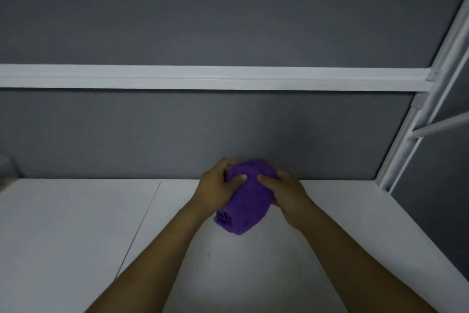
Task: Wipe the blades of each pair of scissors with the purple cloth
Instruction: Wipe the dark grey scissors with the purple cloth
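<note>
We hold the bunched cloth (245, 196) above the far edge of the bench (76, 223), left hand (218, 183) and right hand (286, 193) each curled around it, thumbs on top, forearms converging.

An office-style cubicle: white desk (76, 223) walled by grey partition panels (203, 13) in white metal framing (203, 77).

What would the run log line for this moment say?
left hand: grips purple cloth | right hand: grips purple cloth | scissors: none visible
</note>
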